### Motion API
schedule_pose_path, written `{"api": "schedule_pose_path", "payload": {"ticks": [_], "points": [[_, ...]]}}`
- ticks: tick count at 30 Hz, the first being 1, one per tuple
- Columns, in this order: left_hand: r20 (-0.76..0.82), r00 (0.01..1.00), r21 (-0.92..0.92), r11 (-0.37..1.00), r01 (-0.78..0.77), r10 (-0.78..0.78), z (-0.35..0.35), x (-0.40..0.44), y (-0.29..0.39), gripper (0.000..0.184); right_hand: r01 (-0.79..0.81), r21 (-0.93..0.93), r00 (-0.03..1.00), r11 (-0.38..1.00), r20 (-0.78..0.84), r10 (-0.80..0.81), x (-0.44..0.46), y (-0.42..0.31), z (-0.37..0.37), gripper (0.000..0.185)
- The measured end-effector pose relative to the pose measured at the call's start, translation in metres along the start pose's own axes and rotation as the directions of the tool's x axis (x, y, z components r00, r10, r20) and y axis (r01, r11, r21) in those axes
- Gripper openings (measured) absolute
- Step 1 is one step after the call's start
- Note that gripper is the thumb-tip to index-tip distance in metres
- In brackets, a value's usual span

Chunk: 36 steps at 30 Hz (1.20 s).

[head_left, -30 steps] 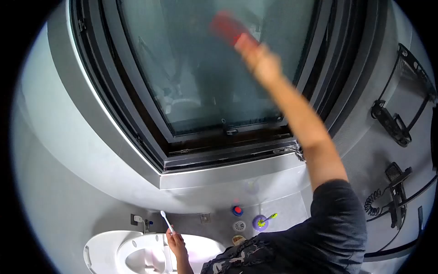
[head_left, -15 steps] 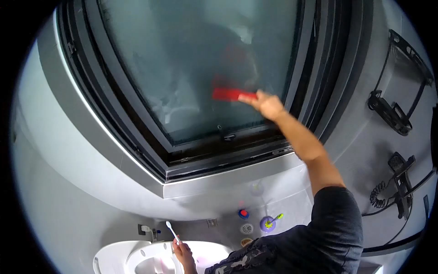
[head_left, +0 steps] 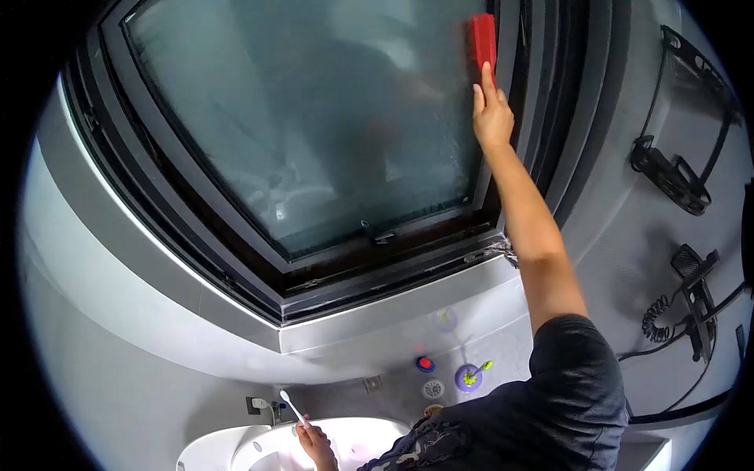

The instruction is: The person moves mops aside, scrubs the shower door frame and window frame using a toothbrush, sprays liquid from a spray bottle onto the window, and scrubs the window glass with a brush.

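Note:
My right hand stretches up to the right side of the window, its fingers wrapped round the handle of a red brush. The brush's flat head lies upright against the glass beside the dark frame; its bristles are hidden. Lower down, over the toilet, my left hand holds a white toothbrush by its handle, with the head pointing up and left. The glass looks misted and streaked with reflections.
On the floor stand a purple round container with a green-handled brush and a small blue-and-red item, near a floor drain. At right, a shower handset with coiled hose and black wall racks are mounted. A window latch projects.
My right hand has moved the red brush up and right across the glass, turning it from level to upright. My left hand still holds the toothbrush, nearly in place. The view has shifted slightly.

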<state>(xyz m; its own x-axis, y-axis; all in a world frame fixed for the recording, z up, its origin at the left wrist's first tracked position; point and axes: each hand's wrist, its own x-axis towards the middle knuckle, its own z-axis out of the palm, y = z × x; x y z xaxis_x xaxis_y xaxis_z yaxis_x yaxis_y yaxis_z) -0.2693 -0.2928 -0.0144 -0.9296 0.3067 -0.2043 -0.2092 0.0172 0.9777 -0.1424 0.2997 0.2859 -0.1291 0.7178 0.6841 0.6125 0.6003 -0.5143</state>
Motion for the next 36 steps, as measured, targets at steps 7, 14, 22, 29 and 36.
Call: {"api": "schedule_pose_path", "payload": {"ticks": [7, 14, 22, 29, 36], "points": [[0.132, 0.989, 0.006, 0.998, -0.068, 0.067, 0.036, 0.004, 0.021, 0.02, -0.121, 0.106, 0.921, 0.987, 0.384, 0.071, -0.112, 0.047, 0.089, 0.071], [0.098, 0.994, -0.072, 0.997, -0.038, 0.045, 0.053, 0.003, 0.026, 0.018, 0.006, 0.139, 0.997, 0.99, -0.077, 0.005, -0.079, 0.028, 0.084, 0.036], [0.12, 0.992, -0.021, 0.999, 0.035, -0.032, 0.046, -0.006, 0.032, 0.019, 0.156, 0.032, 0.867, 0.987, -0.483, -0.121, 0.012, 0.013, 0.013, 0.043], [0.281, 0.96, -0.103, 0.994, 0.023, 0.007, 0.097, -0.015, 0.054, 0.011, 0.234, -0.019, 0.95, 0.972, 0.217, -0.224, -0.18, 0.002, 0.071, 0.053], [0.593, 0.802, -0.192, 0.98, 0.052, 0.073, 0.169, -0.05, 0.067, 0.033, -0.296, 0.616, 0.792, 0.73, 0.585, -0.173, -0.431, -0.083, -0.049, 0.067]]}}
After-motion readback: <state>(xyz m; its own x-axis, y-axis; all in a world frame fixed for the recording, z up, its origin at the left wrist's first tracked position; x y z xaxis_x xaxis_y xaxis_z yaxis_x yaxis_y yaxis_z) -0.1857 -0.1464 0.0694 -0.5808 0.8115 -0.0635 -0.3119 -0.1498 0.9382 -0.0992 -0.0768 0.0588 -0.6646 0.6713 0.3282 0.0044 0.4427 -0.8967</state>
